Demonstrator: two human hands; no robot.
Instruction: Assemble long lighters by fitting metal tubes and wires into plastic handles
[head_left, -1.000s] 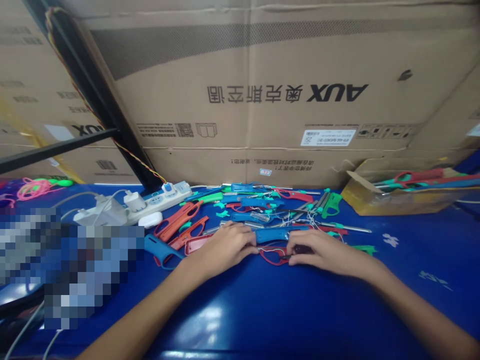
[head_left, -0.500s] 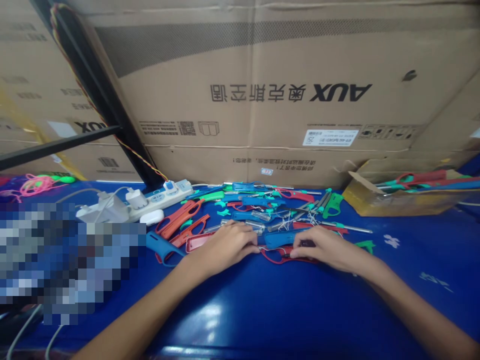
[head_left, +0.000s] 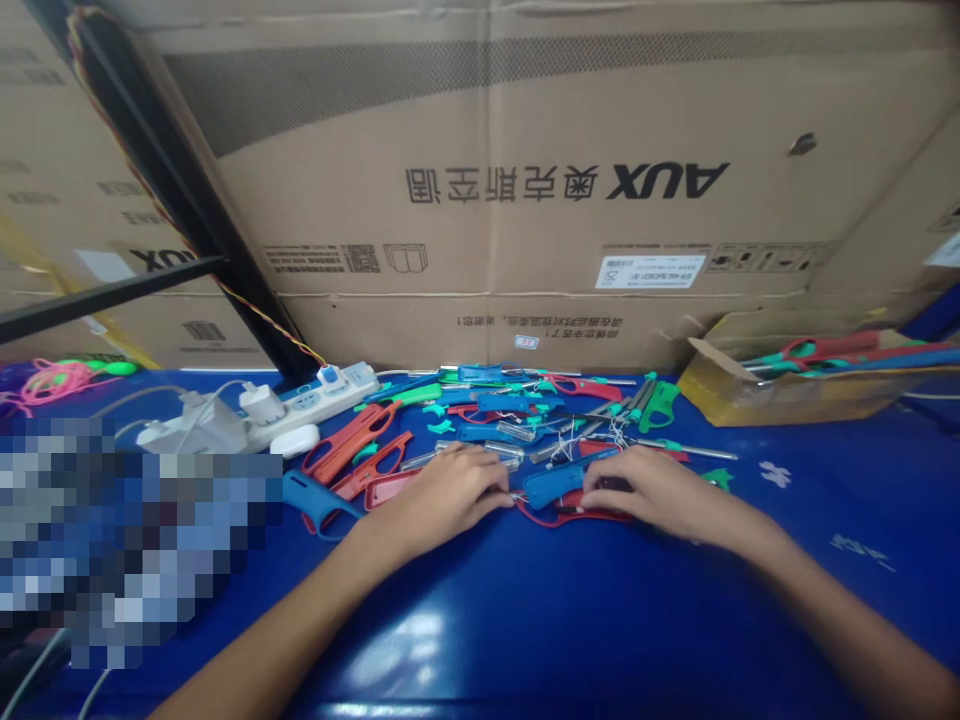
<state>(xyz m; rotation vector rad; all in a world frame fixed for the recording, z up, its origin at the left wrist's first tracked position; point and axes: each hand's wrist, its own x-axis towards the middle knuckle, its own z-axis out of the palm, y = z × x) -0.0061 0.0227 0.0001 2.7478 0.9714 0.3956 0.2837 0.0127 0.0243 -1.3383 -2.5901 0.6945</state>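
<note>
Low over the blue table, a red lighter casing with a looped trigger guard lies between my hands. My left hand has its fingers pinched at the casing's left end, where a thin pale wire shows at the fingertips. My right hand curls over the casing's right part, fingers closed on it; a dark piece shows under the palm. Just behind, a blue casing half is tilted close to my right fingers. Near my left wrist are a pink-red casing half and a blue handle casing.
Loose lighter parts, metal tubes and green pieces spread along the back. A power strip with plugs stands left; a cardboard tray of lighters stands right. Large cartons wall off the back. A blurred patch covers the left.
The view has shifted slightly, so most things appear a little further left. The blue casing half is tilted more; both hands keep nearly the same place at the red casing.
</note>
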